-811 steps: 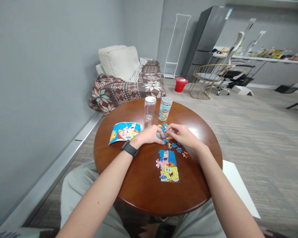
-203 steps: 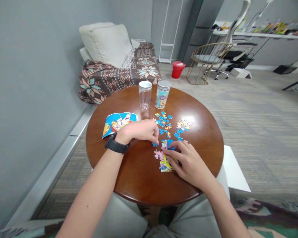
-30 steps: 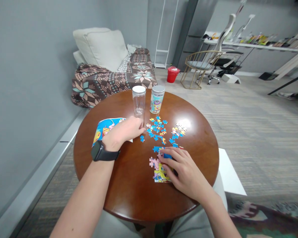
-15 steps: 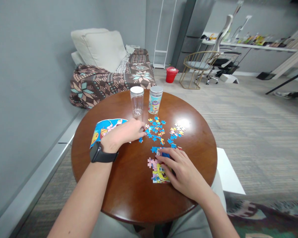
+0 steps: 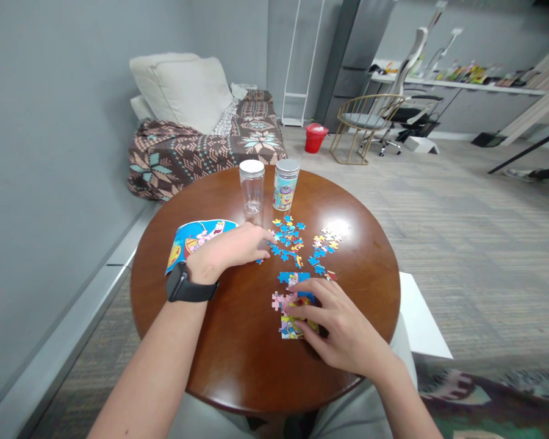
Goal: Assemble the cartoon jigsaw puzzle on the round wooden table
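My left hand (image 5: 244, 245) reaches to the left edge of a pile of loose jigsaw pieces (image 5: 287, 236). Its index finger and thumb are apart, with the fingertips at the pieces. My right hand (image 5: 332, 314) rests with spread fingers over a partly joined jigsaw puzzle (image 5: 289, 328), covering much of its right side. Yellow, pink and blue cartoon parts show on the joined section. A second, smaller group of loose pieces (image 5: 324, 242) lies to the right of the pile. Partly beneath my left forearm and wrist is a printed picture sheet (image 5: 183, 241) with cartoon figures on blue.
A clear jar (image 5: 252, 189) with a white lid and a cartoon-printed jar (image 5: 285, 186) stand behind the pieces on the round wooden table (image 5: 238, 360). Beyond are a sofa (image 5: 201, 143), a red bin (image 5: 315, 139) and a gold-framed chair (image 5: 363, 121).
My left hand's index finger has stretched a little farther right over the pile's edge. The right hand's fingers have moved slightly down, uncovering more of the puzzle's blue top edge.
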`<state>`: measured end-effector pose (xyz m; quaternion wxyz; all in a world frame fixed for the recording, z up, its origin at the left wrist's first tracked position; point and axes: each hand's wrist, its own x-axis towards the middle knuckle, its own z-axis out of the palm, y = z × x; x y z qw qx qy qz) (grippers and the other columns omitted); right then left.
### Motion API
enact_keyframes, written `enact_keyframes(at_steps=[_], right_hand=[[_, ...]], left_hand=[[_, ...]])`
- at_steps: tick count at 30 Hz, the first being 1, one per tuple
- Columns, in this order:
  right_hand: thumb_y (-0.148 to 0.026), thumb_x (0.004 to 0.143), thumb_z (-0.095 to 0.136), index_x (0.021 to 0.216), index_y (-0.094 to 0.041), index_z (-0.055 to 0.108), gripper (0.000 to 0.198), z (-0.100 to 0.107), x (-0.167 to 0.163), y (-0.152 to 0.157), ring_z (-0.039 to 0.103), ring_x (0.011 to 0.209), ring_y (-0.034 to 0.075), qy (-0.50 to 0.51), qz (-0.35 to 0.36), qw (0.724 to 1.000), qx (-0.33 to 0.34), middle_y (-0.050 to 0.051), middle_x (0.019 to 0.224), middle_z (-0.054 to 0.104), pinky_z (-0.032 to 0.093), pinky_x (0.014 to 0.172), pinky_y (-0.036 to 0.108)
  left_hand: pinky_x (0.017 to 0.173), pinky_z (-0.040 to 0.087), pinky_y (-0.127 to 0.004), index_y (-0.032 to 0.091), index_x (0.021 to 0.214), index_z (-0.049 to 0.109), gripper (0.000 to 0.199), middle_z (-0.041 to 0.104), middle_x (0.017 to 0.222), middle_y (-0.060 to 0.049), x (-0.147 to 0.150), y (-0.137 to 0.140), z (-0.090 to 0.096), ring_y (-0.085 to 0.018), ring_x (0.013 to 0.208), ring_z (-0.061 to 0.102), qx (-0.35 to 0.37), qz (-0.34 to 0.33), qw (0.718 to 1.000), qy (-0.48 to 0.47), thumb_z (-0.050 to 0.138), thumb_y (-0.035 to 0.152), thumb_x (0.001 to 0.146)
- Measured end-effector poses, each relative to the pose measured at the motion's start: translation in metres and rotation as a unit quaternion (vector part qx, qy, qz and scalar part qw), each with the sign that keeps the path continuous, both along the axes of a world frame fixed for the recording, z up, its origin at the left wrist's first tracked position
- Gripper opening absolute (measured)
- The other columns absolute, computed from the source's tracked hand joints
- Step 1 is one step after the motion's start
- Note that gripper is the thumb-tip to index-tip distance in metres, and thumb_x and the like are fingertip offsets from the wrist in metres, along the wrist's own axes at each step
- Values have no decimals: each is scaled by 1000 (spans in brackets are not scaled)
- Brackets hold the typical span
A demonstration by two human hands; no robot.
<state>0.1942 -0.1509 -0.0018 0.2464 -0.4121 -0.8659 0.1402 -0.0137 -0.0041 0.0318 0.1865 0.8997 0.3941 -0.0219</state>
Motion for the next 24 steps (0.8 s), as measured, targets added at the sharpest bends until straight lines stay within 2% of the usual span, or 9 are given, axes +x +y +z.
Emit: enact_keyframes(at_steps=[4, 9, 11, 14, 17, 20, 22, 24], right_hand=[[-14, 88, 54, 106, -24, 67, 24, -1, 1, 0, 57, 108, 22, 3, -1, 1000, -11, 9, 119, 61, 47, 93, 43], [-15, 89, 52, 113, -24, 64, 28, -2, 0, -1, 57, 110, 23, 16, 2, 1000, -9, 10, 119, 61, 46, 94, 43], [-15, 90, 50, 113, -23, 63, 28, -2, 0, 0, 58, 106, 23, 41, -30, 999, 9, 10, 115, 62, 48, 91, 42], [-14, 91, 47, 107, -22, 64, 25, 1, 9, 10, 60, 98, 22, 79, -129, 988, 19, 9, 104, 64, 51, 83, 38], [-14, 91, 47, 105, -21, 65, 24, 8, 34, 33, 61, 95, 22, 16, -204, 979, 14, 9, 101, 64, 51, 84, 40], [-19, 90, 52, 106, -18, 67, 23, 16, 66, 61, 62, 98, 24, -63, -266, 962, 22, 9, 101, 65, 50, 88, 39], [-22, 88, 57, 109, -16, 67, 24, 20, 81, 79, 63, 96, 24, -130, -278, 952, -8, 11, 101, 64, 50, 87, 37], [-24, 84, 65, 113, -14, 67, 31, 21, 88, 92, 65, 93, 23, -180, -254, 949, -57, 12, 102, 63, 50, 86, 35]], left_hand=[[75, 45, -23, 24, 105, 72, 26, 75, 99, -4, 0, 3, -3, -17, 88, 68, 2, -20, 1000, 11, 53, 25, 87], [74, 45, -23, 25, 106, 72, 27, 75, 98, -4, 0, 3, -4, -17, 84, 68, 10, -17, 1000, 5, 53, 26, 87], [74, 45, -23, 26, 107, 72, 27, 74, 101, -3, 0, 2, -3, -17, 85, 68, -3, -27, 1000, -1, 54, 25, 87], [73, 45, -23, 25, 101, 73, 25, 75, 98, -4, 1, 3, -2, -17, 82, 67, -4, -31, 1000, -2, 51, 27, 88], [70, 45, -23, 24, 99, 72, 27, 74, 94, -5, 1, 6, -3, -17, 78, 67, 19, -18, 999, 22, 47, 31, 89], [71, 46, -26, 21, 115, 65, 34, 73, 98, -9, 5, 7, -5, -21, 81, 68, 60, 11, 996, 57, 47, 34, 89], [71, 47, -27, 21, 126, 58, 41, 73, 96, -10, 10, 4, -5, -24, 84, 69, 81, 20, 993, 78, 42, 36, 91], [70, 48, -29, 24, 133, 52, 43, 73, 95, -10, 17, -1, -5, -25, 85, 69, 96, 19, 991, 90, 36, 36, 94]])
